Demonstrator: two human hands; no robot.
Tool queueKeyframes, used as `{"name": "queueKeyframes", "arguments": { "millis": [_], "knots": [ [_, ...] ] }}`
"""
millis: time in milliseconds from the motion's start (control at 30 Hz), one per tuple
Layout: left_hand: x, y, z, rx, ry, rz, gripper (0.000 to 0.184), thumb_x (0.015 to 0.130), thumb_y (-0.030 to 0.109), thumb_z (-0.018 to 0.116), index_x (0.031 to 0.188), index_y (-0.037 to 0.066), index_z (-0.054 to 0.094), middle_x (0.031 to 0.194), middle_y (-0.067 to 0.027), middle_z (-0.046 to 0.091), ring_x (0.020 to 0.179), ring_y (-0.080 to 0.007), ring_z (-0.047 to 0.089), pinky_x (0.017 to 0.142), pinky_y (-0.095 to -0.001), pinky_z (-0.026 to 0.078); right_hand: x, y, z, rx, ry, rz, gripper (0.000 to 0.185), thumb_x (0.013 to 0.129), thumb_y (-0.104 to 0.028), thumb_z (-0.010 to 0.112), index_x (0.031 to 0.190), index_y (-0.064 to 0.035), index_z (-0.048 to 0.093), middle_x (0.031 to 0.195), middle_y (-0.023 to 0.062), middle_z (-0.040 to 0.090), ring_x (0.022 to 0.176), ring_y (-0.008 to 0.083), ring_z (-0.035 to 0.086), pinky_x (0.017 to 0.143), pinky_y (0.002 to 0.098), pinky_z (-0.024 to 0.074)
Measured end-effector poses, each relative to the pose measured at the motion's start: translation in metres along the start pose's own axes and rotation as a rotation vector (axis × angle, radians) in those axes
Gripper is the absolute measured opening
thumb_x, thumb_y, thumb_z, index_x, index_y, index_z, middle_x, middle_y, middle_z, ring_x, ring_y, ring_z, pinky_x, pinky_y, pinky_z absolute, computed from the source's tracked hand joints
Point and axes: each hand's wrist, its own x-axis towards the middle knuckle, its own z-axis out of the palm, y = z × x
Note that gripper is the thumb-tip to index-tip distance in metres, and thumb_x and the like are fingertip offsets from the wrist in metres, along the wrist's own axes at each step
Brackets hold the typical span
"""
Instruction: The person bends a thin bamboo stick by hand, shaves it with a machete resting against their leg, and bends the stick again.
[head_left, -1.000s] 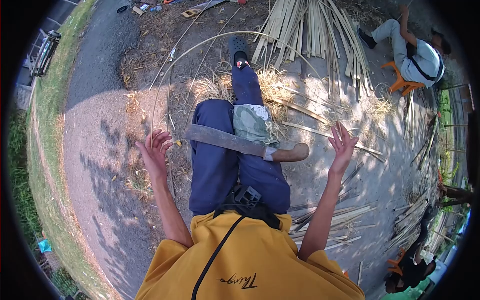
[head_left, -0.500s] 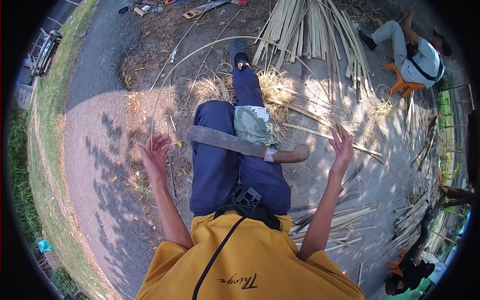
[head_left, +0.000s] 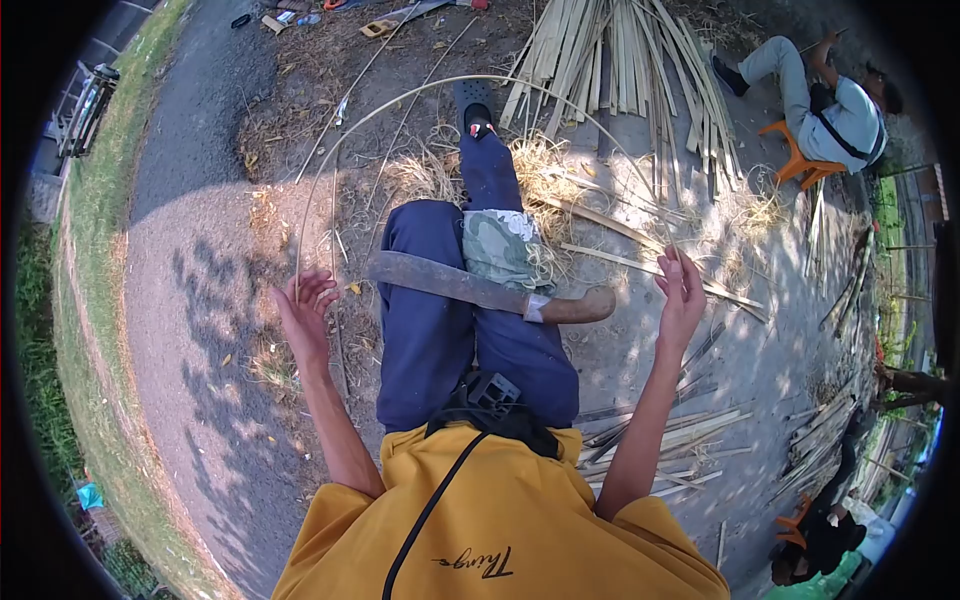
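A thin pale strip [head_left: 456, 81] is bent into a wide arch in front of me. One end is pinched in my left hand [head_left: 307, 310], the other in my right hand [head_left: 680, 296]; both hands are closed lightly on it. A large knife with a dark blade [head_left: 450, 281] and a wooden handle [head_left: 582, 306] lies across my thighs, touched by neither hand. Under the blade, a camouflage cloth [head_left: 498, 247] covers part of my leg.
Many long strips [head_left: 625, 60] fan out on the ground ahead, with curly shavings [head_left: 545, 180] around my foot. More strips [head_left: 670, 447] lie at right. A person [head_left: 840, 120] sits on an orange stool [head_left: 797, 158]; another person [head_left: 825, 545] is at lower right.
The arch of the strip has shifted slightly, with its right end now clearer at my right hand. The right hand's fingers have drawn closer together. The knife stays on my thighs.
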Motion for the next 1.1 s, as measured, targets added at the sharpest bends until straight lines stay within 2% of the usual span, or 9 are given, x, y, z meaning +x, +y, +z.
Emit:
{"name": "queueKeyframes", "arguments": {
  "millis": [200,333,433,500,600,667,867,967,1100],
  "knots": [
    [0.002,0.010,-0.092,0.377,0.264,0.126,0.035,0.107,0.036,0.062,0.102,0.003,0.072,0.096,-0.0060,0.072,0.090,-0.0142,0.068,0.087,-0.0322,0.054,0.007,-0.017,-0.040,-0.211,0.036,-0.088,0.022,0.103,-0.020,0.069,0.107,0.0017,0.075,0.083,0.0076,0.076,0.074,0.0135,0.071,0.072,0.0249,0.0540],
    [-0.002,0.044,-0.208,1.041,0.190,-0.134,0.037,0.103,0.036,0.068,0.120,0.003,0.075,0.104,-0.0075,0.074,0.101,-0.0174,0.067,0.093,-0.0338,0.052,0.016,-0.040,-0.075,-0.281,-0.149,-0.160,0.014,0.097,-0.011,0.074,0.099,0.0022,0.077,0.078,0.0077,0.074,0.070,0.0125,0.069,0.068,0.0269,0.0546],
    [-0.015,0.061,-0.266,1.116,0.116,-0.071,0.039,0.103,0.032,0.068,0.131,0.005,0.070,0.119,-0.0115,0.072,0.118,-0.0228,0.064,0.103,-0.0398,0.049,0.015,-0.073,-0.081,-0.314,-0.427,-0.142,0.010,0.094,-0.008,0.076,0.095,0.0024,0.078,0.077,0.0078,0.074,0.070,0.0123,0.069,0.067,0.0273,0.0549],
    [-0.027,0.097,-0.271,1.872,0.291,0.188,0.040,0.105,0.027,0.063,0.140,0.006,0.063,0.133,-0.0139,0.068,0.129,-0.0256,0.058,0.111,-0.0441,0.044,0.010,-0.091,-0.069,-0.291,-0.497,-0.114,0.008,0.092,-0.005,0.076,0.093,0.0022,0.079,0.078,0.0082,0.075,0.070,0.0124,0.069,0.066,0.0264,0.0546],
    [-0.038,0.140,-0.159,1.513,0.355,0.507,0.039,0.107,0.022,0.060,0.143,0.006,0.061,0.138,-0.0145,0.066,0.128,-0.0272,0.060,0.112,-0.0452,0.044,-0.002,-0.107,-0.030,-0.270,-0.623,-0.153,0.007,0.092,-0.004,0.076,0.094,0.0024,0.079,0.079,0.0084,0.075,0.069,0.0123,0.070,0.063,0.0256,0.0534],
    [-0.059,0.154,-0.026,1.086,0.186,0.365,0.038,0.107,0.021,0.059,0.141,0.005,0.062,0.136,-0.0156,0.067,0.126,-0.0285,0.062,0.112,-0.0455,0.045,-0.009,-0.110,0.001,-0.229,-0.766,-0.174,0.007,0.093,-0.002,0.075,0.096,0.0020,0.079,0.080,0.0083,0.076,0.068,0.0122,0.070,0.061,0.0259,0.0535],
    [-0.096,0.091,0.150,0.818,-0.828,0.270,0.040,0.097,0.019,0.074,0.131,0.002,0.066,0.119,-0.0155,0.072,0.103,-0.0287,0.072,0.091,-0.0361,0.056,-0.025,-0.121,0.069,-0.172,-0.904,-0.253,0.007,0.094,-0.003,0.073,0.095,0.0014,0.079,0.081,0.0077,0.076,0.067,0.0119,0.070,0.060,0.0257,0.0523],
    [-0.101,0.073,0.165,0.826,-0.737,0.057,0.025,0.098,0.007,0.070,0.122,0.000,0.071,0.090,-0.0095,0.076,0.077,-0.0156,0.072,0.070,-0.0301,0.054,-0.026,-0.123,0.076,-0.197,-0.912,-0.284,0.008,0.093,-0.005,0.075,0.097,0.0008,0.079,0.083,0.0093,0.076,0.069,0.0137,0.071,0.062,0.0272,0.0521],
    [-0.098,0.046,0.157,0.730,-0.601,0.113,0.016,0.099,0.005,0.067,0.113,-0.001,0.074,0.079,-0.0084,0.075,0.072,-0.0123,0.070,0.064,-0.0281,0.051,-0.032,-0.125,0.085,-0.250,-0.821,-0.348,0.020,0.090,-0.012,0.078,0.107,0.0003,0.075,0.090,0.0087,0.076,0.085,0.0188,0.072,0.079,0.0322,0.0539]
  ]
}}
